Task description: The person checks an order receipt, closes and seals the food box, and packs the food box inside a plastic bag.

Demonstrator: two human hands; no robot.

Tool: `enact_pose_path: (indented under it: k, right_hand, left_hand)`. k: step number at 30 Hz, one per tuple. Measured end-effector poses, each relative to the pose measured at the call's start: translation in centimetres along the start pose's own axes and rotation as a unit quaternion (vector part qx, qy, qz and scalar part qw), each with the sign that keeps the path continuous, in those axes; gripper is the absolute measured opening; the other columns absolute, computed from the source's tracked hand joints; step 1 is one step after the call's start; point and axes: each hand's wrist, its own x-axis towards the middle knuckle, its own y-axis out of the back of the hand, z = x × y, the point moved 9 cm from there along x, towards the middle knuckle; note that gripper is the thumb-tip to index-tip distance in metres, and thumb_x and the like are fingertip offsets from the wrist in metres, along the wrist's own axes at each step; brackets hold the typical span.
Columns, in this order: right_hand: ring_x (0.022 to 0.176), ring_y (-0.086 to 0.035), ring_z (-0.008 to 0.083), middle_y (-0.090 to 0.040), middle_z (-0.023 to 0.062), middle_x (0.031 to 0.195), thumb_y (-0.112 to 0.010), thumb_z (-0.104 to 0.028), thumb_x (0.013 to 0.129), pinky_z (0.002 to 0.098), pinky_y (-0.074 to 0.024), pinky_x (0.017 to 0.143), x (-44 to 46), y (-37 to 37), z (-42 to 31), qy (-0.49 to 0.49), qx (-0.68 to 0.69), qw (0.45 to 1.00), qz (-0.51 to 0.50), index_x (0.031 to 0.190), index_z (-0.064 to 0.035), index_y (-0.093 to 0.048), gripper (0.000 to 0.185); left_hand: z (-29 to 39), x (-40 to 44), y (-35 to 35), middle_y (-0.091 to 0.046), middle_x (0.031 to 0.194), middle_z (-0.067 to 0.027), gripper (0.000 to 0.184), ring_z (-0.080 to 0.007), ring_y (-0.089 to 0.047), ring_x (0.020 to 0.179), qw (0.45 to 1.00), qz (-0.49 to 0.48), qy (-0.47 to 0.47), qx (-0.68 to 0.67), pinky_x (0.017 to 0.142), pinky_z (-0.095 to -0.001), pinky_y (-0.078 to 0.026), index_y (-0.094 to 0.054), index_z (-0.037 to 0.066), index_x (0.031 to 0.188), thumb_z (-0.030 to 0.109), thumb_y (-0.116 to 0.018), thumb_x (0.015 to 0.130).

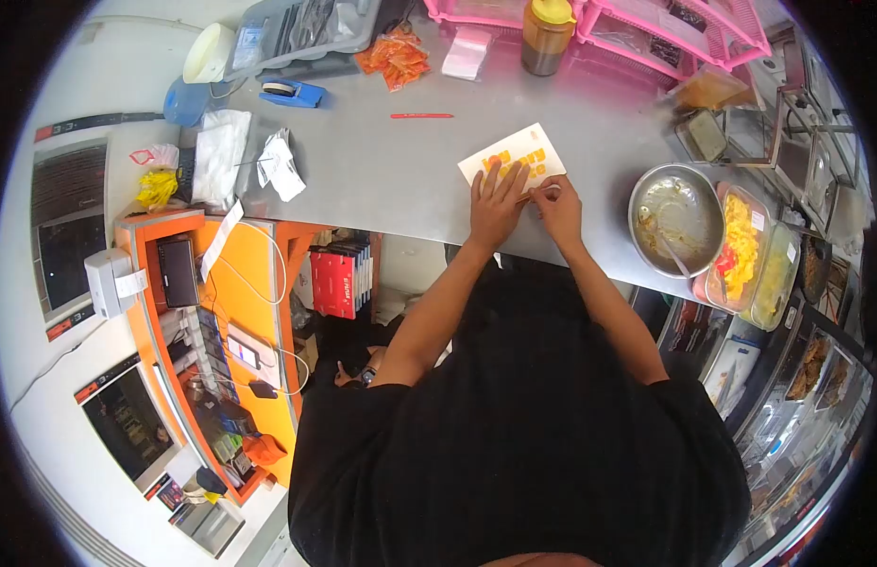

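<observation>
A white paper box (533, 142) with yellow-orange lettering lies on the steel counter, close to its front edge; whether it is flat or folded up is hard to make out. My left hand (496, 203) rests on its near left part, fingers stretched out and slightly apart. At the near right corner, my right hand (559, 203) has its fingers curled in a pinch on the box's edge. The fingertips there are partly hidden. A red pen-like stick (421, 115) lies on the counter beyond the box, to its left.
To the right are a metal bowl (652, 248) with a spoon and a tub of yellow food (740, 248). A tape dispenser (293, 94), orange packets (393, 59), a yellow-lidded jar (542, 59) and pink baskets (637, 36) stand farther back. Another person's watch-wearing wrist (367, 375) shows below left.
</observation>
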Motion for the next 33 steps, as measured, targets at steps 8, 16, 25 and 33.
enact_pose_path:
  k: [8,16,25,33]
  right_hand:
    - [0.055,-0.063,0.0147,-0.07,0.0107,0.074,-0.075,-0.012,0.084,0.0299,-0.0472,0.049,0.0,0.2,0.7,0.016,0.007,0.999,0.036,0.097,-0.0034,-0.056,0.024]
    - [0.053,-0.062,0.0139,-0.07,0.0115,0.073,-0.076,-0.011,0.083,0.0293,-0.046,0.044,0.1,0.4,0.9,0.007,0.012,1.0,0.027,0.095,-0.0039,-0.054,0.026]
    - [0.059,-0.064,0.0165,-0.068,0.0096,0.07,-0.075,-0.008,0.083,0.0316,-0.0497,0.055,0.4,0.7,0.8,0.027,-0.002,1.0,0.001,0.098,-0.0061,-0.048,0.031]
    - [0.067,-0.068,0.0255,-0.067,0.0135,0.075,-0.075,-0.008,0.082,0.0363,-0.0517,0.062,-0.4,0.2,1.8,0.101,-0.059,0.988,0.097,0.098,-0.0062,-0.045,0.034]
  left_hand:
    - [0.2,-0.4,-0.2,-0.053,0.143,-0.0018,0.053,-0.0302,-0.04,0.139,1.0,0.001,-0.019,0.021,0.11,-0.0555,-0.029,-0.059,0.024,0.134,0.025,-0.072,0.083]
    - [0.6,-0.3,0.2,-0.053,0.142,-0.0029,0.038,-0.0316,-0.041,0.138,0.999,0.019,-0.027,0.028,0.11,-0.0569,-0.03,-0.066,0.022,0.124,0.026,-0.069,0.086]
    - [0.8,-0.2,0.3,-0.054,0.141,-0.0045,0.041,-0.0328,-0.042,0.137,0.999,0.028,-0.018,0.025,0.11,-0.0577,-0.029,-0.067,0.021,0.124,0.018,-0.068,0.083]
    - [0.9,-0.4,-0.2,-0.054,0.142,-0.0057,0.041,-0.0345,-0.042,0.137,0.999,0.006,-0.04,0.032,0.111,-0.0601,-0.027,-0.066,0.019,0.125,0.019,-0.067,0.084]
